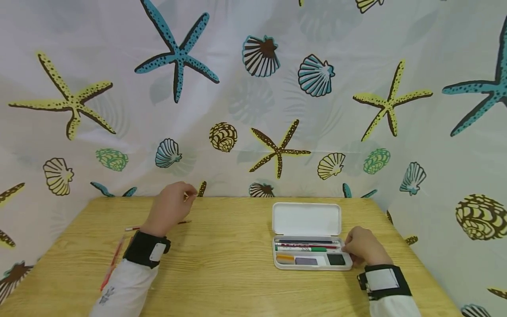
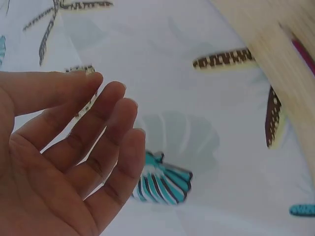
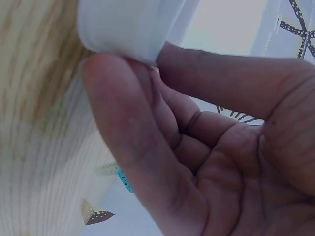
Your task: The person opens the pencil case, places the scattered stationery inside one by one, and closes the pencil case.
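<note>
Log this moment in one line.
left hand: raised, empty | right hand: holding case edge | case: open | pencils: on table

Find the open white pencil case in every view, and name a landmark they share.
Head: white pencil case right of centre on the table, right hand at its right end.
Left wrist: not in it.
Right wrist: its white corner top left, against the fingers.
Shared landmark: the wooden table.

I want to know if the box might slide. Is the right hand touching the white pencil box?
Touching. In the right wrist view, the right hand has a fingertip and thumb pressed against the corner of the white pencil box.
</note>
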`<state>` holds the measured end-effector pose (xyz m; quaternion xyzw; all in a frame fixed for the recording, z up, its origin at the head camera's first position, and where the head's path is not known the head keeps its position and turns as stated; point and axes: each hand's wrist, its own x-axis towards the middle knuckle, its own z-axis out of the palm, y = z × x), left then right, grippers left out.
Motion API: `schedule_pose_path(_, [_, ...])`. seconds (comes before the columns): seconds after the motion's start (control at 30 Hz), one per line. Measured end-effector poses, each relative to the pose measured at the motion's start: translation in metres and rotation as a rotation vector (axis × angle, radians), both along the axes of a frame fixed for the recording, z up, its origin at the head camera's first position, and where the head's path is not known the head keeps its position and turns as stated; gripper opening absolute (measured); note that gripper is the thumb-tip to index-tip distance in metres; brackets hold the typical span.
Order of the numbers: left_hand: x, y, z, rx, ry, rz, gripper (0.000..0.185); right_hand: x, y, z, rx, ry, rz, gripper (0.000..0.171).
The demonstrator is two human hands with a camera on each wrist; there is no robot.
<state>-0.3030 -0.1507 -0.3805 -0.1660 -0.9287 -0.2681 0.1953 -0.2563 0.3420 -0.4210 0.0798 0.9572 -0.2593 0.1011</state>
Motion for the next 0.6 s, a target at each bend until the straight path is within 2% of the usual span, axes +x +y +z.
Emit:
schedule_pose_path(0.27, [0.002,-0.037,0.011,0.010,0.028,0.069,0.013,0.000,0.001,-0.002,-0.003,0.000,-0.004,0.012])
schedule_pose_path(0.6, [0.001,-0.060,0.010,0.000,-0.020,0.124,0.016,0.000,0.001,-0.002,-0.004,-0.001,0.002,0.012])
